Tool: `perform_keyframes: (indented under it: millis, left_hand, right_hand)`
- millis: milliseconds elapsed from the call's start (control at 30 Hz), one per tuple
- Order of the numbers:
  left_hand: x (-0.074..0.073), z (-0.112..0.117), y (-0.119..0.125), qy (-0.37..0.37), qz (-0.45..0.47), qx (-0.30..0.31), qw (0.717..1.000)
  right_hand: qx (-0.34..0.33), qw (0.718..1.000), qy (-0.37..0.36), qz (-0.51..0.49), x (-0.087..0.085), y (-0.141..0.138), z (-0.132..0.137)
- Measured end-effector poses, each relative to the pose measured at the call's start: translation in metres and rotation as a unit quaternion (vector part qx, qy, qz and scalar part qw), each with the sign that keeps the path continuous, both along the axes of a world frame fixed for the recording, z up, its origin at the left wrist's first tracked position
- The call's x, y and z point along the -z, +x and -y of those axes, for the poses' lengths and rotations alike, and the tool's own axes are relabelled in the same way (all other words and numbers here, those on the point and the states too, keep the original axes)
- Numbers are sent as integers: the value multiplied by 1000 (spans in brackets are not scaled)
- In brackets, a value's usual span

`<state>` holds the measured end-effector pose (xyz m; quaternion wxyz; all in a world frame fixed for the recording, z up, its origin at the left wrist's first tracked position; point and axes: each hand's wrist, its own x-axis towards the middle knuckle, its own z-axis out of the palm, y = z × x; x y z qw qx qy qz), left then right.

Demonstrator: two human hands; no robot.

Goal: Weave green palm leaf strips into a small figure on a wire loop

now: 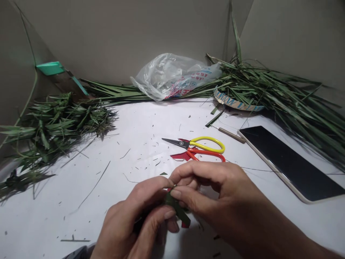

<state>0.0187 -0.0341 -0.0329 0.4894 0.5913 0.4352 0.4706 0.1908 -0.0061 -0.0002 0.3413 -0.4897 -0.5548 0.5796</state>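
We log the left hand [134, 223] and the right hand [212, 190] both closed in a fingertip pinch on a folded green leaf strip [178, 210], held just above the near middle of the white table [81, 187]. Just beyond the knuckles we note the scissors [199, 146], blades shut, lying by a red scrap [181, 155], with a dark tablet [291, 165] to the right. Farther back a plastic bag [172, 75] sits between the left leaf heap [54, 122] and the right leaf heap [283, 93].

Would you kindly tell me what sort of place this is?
Likely a makeshift leaf-craft workspace: a white table walled by plain grey panels, piles of long green leaves, scissors, and the left hand and right hand pinching a leaf strip.
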Motion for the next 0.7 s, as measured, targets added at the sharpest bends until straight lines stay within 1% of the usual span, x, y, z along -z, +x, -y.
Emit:
perform_keyframes:
  millis: [67,133,200,233,367,500,700]
  left_hand:
    - [0,-2,-3,-29,-10,44,999]
    - [0,-5,-6,-68,0,92,993]
    - [0,-7,-9,-97,19,128,987]
    - [-1,-7,-9,-107,28,136,985]
    - [-3,-6,-9,-151,71,123,978]
    - [-3,-7,-9,-205,83,127,967]
    - [0,-11,-13,-212,70,141,964]
  right_hand:
    - [-18,996,-62,-65,-2,1,-2]
    - [-31,986,-114,-121,-2,3,-3]
    - [-40,976,-146,-159,0,7,-5]
    - [-48,971,-155,-175,1,9,-6]
    - [-94,955,-166,-229,13,16,-10]
    - [-111,941,-169,-272,23,17,-13]
    - [-112,930,-175,-305,25,14,-13]
